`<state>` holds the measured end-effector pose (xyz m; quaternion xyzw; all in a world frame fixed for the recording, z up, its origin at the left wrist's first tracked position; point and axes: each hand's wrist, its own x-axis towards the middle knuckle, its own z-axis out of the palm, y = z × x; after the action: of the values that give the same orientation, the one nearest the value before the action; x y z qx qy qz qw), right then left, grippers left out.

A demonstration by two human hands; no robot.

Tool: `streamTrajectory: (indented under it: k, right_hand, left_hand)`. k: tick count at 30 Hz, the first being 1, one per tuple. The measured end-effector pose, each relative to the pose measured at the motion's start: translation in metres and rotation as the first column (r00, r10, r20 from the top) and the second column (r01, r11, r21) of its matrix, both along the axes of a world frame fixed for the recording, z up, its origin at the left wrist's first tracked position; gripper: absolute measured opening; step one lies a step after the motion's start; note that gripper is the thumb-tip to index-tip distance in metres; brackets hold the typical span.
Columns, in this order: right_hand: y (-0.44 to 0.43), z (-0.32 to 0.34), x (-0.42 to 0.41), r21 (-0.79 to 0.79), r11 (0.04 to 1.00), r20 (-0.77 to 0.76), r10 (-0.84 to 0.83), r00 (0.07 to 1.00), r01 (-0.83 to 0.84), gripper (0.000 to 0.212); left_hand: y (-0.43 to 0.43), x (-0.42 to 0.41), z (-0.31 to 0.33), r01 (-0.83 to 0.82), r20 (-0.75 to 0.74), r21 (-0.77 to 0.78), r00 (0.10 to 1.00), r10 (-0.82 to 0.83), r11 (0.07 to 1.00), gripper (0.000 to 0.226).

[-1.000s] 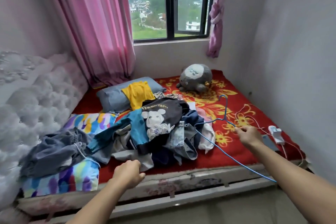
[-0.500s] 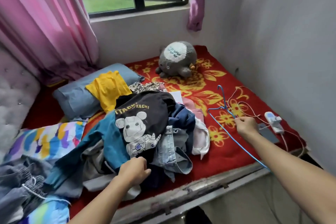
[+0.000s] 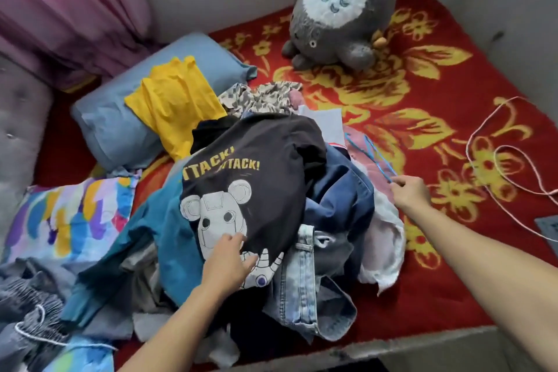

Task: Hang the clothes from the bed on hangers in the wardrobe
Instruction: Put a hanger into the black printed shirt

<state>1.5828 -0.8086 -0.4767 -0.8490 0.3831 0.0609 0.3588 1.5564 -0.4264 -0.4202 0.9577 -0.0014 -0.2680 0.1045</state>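
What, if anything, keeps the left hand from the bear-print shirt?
Likely nothing, so yes: the left hand touches the bear-print shirt, topmost on the pile; the right hand pinches the blue hanger.

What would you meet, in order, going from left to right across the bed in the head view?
Multicoloured pillow → dark printed T-shirt → blue hanger → right hand, pinching the hanger → pale cable.

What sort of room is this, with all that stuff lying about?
Most likely a bedroom in someone's home. A red-blanketed bed bears a blue pillow, a grey plush toy and a heap of clothes, a pink curtain hangs behind, and the right hand pinches a blue hanger.
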Motion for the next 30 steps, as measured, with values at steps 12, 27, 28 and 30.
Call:
streamTrajectory:
  k: [12, 27, 28, 30]
  right_hand:
    - [0.126, -0.007, 0.117, 0.158, 0.944, 0.081, 0.279, 0.957, -0.289, 0.037]
    - [0.188, -0.044, -0.084, 0.381, 0.822, -0.188, 0.517, 0.835, -0.423, 0.016]
    - [0.175, -0.046, -0.104, 0.353, 0.838, -0.250, 0.514, 0.820, -0.417, 0.018]
    - [0.152, -0.046, -0.129, 0.293, 0.846, -0.355, 0.529, 0.770, -0.446, 0.021]
  left_hand:
    - [0.001, 0.008, -0.073, -0.139, 0.064, -0.056, 0.988, 0.142, 0.989, 0.016]
    - [0.062, -0.013, -0.038, -0.099, -0.120, -0.065, 0.989, 0.091, 0.993, 0.035]
    - [0.061, 0.005, -0.034, -0.081, -0.014, -0.081, 0.997, 0.080, 0.993, 0.035]
    - [0.056, 0.043, -0.035, -0.009, 0.165, -0.099, 0.986, 0.025, 0.995, 0.038]
